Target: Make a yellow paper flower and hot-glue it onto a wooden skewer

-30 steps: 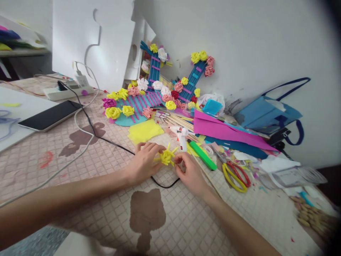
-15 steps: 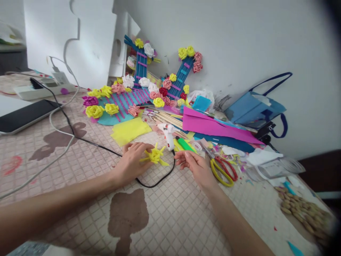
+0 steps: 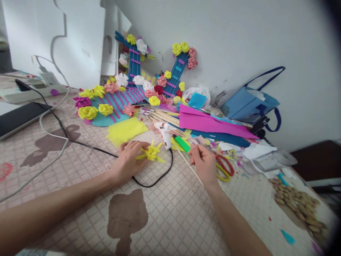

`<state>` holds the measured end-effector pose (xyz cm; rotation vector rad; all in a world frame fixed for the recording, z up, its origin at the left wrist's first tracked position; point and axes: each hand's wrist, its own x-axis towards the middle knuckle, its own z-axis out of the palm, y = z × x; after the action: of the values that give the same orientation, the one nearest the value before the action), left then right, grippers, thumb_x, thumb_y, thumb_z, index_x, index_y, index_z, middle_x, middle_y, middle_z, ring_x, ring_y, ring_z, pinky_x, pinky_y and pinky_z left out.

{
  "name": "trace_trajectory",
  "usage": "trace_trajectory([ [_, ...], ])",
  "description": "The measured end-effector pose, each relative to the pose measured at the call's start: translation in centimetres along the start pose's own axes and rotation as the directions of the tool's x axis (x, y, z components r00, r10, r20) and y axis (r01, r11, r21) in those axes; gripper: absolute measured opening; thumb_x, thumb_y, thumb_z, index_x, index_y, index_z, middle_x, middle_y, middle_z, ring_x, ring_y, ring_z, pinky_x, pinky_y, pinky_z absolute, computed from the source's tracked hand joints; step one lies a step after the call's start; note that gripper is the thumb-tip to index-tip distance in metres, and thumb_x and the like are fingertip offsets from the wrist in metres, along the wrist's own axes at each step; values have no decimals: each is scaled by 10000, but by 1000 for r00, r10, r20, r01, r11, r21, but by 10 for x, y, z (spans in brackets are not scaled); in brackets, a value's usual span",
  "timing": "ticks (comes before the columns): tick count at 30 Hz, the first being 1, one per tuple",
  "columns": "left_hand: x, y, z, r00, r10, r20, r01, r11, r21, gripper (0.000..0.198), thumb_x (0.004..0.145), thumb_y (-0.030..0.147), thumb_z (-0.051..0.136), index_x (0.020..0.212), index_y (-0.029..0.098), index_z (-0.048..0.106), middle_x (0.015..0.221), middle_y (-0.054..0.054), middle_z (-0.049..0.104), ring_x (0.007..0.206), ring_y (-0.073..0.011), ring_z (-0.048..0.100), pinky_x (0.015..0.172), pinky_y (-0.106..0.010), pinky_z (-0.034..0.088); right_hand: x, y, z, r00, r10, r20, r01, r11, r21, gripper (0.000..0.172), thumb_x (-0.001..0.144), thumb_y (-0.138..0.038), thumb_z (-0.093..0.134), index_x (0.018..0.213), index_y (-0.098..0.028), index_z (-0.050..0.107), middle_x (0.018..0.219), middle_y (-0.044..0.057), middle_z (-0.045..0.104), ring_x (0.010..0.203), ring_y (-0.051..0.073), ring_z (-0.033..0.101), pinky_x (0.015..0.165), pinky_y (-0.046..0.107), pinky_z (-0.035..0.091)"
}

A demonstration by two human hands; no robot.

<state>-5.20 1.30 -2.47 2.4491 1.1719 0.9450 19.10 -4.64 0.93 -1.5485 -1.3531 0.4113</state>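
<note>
My left hand [image 3: 132,156] is closed on the left side of a yellow paper flower [image 3: 151,153] with pointed petals, low over the checked tabletop. My right hand [image 3: 203,161] has its fingers pinched round a thin wooden stick [image 3: 188,163], which slants from near the green marker down past the wrist. Between the hands, slightly farther back, lies a white glue gun [image 3: 165,135] with its black cord looping toward me. The green marker [image 3: 182,143] lies just beyond my right fingertips. Red and yellow scissors [image 3: 225,167] are partly hidden behind my right hand.
Paper-flower decorations [image 3: 119,103] stand and lie at the back. Yellow paper [image 3: 126,131], magenta paper [image 3: 213,124] and a bundle of sticks [image 3: 165,118] lie before them. A blue bag [image 3: 247,106] and peanuts [image 3: 295,202] are at the right, a tablet [image 3: 21,117] at the left.
My right hand has moved right and closed, and the wooden stick now shows in it. The left hand keeps its hold on the yellow flower. The whole view has shifted slightly.
</note>
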Motion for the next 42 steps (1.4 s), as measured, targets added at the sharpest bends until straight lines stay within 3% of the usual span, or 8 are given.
trace_trajectory([
  [6,1,-2,0,1000,-20,2,20,1000,14,364,772,223,611,1107,243,469,1012,-21,627,1004,-223,546,910,-399,304,7,4,-7,982,-92,164,132,957,-259,145,867,-317,484,863,-206,576,670,-12,599,522,117,524,522,245,398],
  [10,2,-1,-1,1000,-10,26,10,1000,14,338,778,219,596,1092,240,475,1031,-32,626,1018,-232,541,914,-407,307,7,15,-17,949,-116,294,265,800,-538,71,821,-276,534,802,-216,567,735,4,639,621,155,579,555,265,381],
  [16,2,-2,0,1000,-12,18,12,1000,4,334,780,221,602,1088,246,476,1027,-35,621,1026,-233,535,908,-407,317,-2,23,-12,923,-84,376,354,569,-742,81,782,-177,548,727,-226,516,717,7,648,592,174,598,461,267,255],
  [23,0,0,-4,999,-8,37,7,1000,31,379,788,212,606,1127,247,441,1046,-43,618,1062,-242,521,927,-421,315,-6,14,-8,913,-121,389,391,525,-756,89,785,-157,521,737,-217,476,691,6,631,591,183,597,478,280,289],
  [30,-1,-3,-8,998,30,56,-36,993,109,350,798,206,600,1112,253,453,1049,-40,636,1101,-260,509,929,-435,306,-1,13,-10,819,-253,515,558,557,-615,175,913,-196,374,782,-204,490,647,13,601,591,168,588,541,280,346],
  [34,0,-5,-8,999,30,39,-35,992,119,300,809,241,586,1090,252,484,1044,-44,644,1078,-271,530,911,-435,318,2,18,-14,865,-234,444,496,532,-686,211,948,-252,346,832,-205,515,762,30,630,604,162,589,506,270,324],
  [38,3,-4,-5,999,29,19,-31,992,121,292,812,256,582,1092,238,500,1032,-49,650,1064,-269,542,897,-417,336,5,23,-16,935,-58,350,332,491,-805,173,910,-355,442,956,-209,523,924,49,620,640,173,597,446,259,299],
  [42,5,-6,0,999,35,-7,-34,991,129,309,806,277,591,1099,224,508,1031,-50,649,1070,-272,542,889,-405,351,9,26,-14,958,10,288,255,433,-865,156,862,-271,508,1007,-214,521,999,63,593,670,183,602,442,265,330],
])
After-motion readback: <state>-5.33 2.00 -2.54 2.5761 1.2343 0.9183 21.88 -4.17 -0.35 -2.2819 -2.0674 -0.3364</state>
